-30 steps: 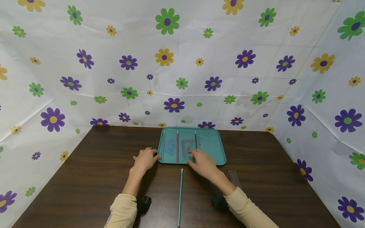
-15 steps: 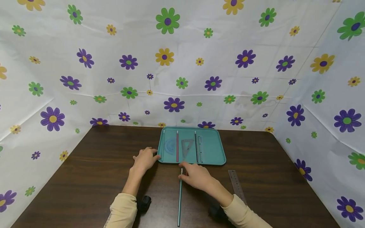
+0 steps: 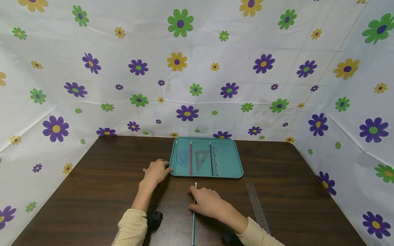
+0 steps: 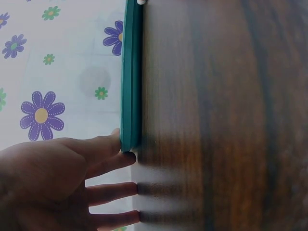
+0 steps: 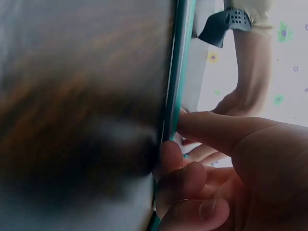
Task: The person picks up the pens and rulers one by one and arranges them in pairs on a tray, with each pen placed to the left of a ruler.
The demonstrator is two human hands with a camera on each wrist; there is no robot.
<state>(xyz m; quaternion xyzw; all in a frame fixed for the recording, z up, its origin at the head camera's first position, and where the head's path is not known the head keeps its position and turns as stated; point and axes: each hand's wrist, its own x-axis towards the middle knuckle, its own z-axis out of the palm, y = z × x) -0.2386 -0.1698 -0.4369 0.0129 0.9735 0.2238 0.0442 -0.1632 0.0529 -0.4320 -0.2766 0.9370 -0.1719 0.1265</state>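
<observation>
In the head view my right hand (image 3: 206, 202) is over a green pencil (image 3: 193, 227) lying lengthwise on the table. Its thumb and curled fingers pinch the pencil from both sides, as the right wrist view shows the pencil shaft (image 5: 177, 72) between them. My left hand (image 3: 156, 172) rests at the near left corner of a teal tray (image 3: 235, 160). Thumb and index finger touch the tray's edge (image 4: 131, 86) in the left wrist view, the other fingers stretched straight. On the tray lie a red pencil (image 3: 191, 159), a black pencil (image 3: 211, 159) and a set square (image 3: 201, 158).
A clear protractor (image 3: 183, 158), a clear ruler (image 3: 217, 161) and a pale green pencil (image 3: 175, 157) also lie on the tray. A metal ruler (image 3: 257, 206) lies on the brown table (image 3: 292, 191) at right. Flowered cloth (image 3: 197, 68) rises behind the table.
My right hand has left the tray, come toward me and left, and taken hold of the green pencil. The clear ruler is uncovered. My left hand has stayed at the tray's corner.
</observation>
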